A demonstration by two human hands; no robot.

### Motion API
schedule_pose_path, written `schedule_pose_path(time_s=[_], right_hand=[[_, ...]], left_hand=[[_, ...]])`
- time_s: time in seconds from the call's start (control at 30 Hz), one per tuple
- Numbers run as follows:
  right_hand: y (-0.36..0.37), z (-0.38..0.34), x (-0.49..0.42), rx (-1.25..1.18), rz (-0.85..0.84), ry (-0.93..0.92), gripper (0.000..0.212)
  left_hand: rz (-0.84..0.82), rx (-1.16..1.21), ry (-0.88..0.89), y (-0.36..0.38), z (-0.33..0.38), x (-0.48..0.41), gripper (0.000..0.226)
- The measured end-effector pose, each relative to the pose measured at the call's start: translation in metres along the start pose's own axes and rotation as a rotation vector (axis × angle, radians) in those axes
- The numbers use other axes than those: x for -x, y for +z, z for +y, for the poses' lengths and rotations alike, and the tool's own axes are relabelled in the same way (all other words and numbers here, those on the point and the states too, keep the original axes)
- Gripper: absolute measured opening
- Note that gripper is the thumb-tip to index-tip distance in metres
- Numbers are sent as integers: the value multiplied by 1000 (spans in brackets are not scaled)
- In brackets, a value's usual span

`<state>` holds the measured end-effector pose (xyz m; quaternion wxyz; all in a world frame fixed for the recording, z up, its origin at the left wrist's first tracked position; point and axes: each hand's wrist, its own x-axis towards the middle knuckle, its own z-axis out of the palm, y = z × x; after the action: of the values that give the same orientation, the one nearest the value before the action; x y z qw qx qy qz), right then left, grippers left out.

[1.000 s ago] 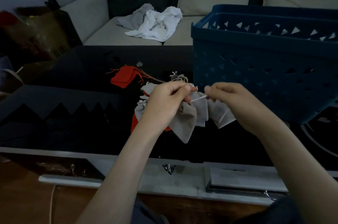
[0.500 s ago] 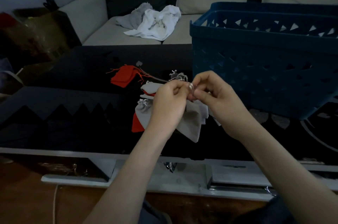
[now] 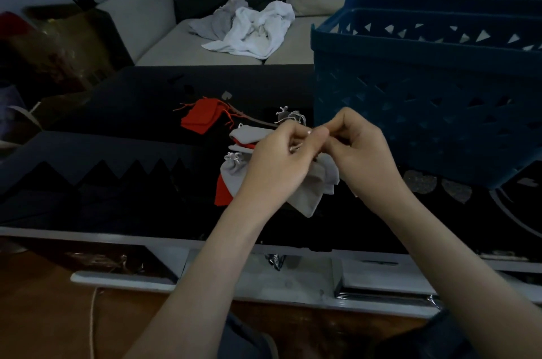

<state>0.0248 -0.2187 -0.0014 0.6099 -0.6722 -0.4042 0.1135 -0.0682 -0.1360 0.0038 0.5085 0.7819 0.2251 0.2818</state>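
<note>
I see my left grip (image 3: 278, 165) and right grip (image 3: 362, 157) both pinching the grey drawstring pouch (image 3: 308, 200) above the bench (image 3: 123, 191).

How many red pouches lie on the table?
3 red pouches: one alone behind the grey pile, a sliver inside it, one under its near left corner; others may be hidden.

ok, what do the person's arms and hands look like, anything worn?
Left forearm and right forearm are bare to the frame's edge, no sleeves showing. Left hand and right hand are ungloved; no watch, bracelet or strap at either wrist. Too dim to rule out a ring.
</note>
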Motion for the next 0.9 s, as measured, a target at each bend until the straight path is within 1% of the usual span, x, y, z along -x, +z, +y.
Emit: schedule_pose_path(time_s=[0.1, 0.23, 0.3, 0.4, 0.5, 0.6, 0.67, 0.77, 0.83, 0.9], right_hand=[[1, 1, 0, 72, 17, 12, 21], [-2, -2, -3, 89, -16, 39, 13], [-4, -3, -5, 76, -31, 58, 10], [-5, -1, -5, 102, -32, 62, 16], [-6, 0, -6, 222, -11, 24, 22], [-8, -1, -5, 300, 25, -44, 19], [-9, -2, -5, 306, 11, -59, 22], [-12, -2, -7, 246, -26, 0, 22], [-13, -2, -9, 216, -62, 54, 12], [-13, -2, -9, 222, -111, 96, 8]], left_hand=[[48, -48, 37, 0, -3, -2, 23], [43, 63, -53, 1, -3, -5, 24], [49, 76, -62, 2, -4, -6, 24], [30, 91, -57, 3, -5, -7, 23], [27, 84, -78, 3, -9, -9, 24], [-40, 131, -135, 1, -12, -12, 23], [-102, 146, -143, -2, -11, -11, 20], [-91, 180, -137, -3, -12, -10, 19], [-49, 214, -118, -1, -11, -11, 21], [-5, 225, -79, 1, -10, -11, 20]])
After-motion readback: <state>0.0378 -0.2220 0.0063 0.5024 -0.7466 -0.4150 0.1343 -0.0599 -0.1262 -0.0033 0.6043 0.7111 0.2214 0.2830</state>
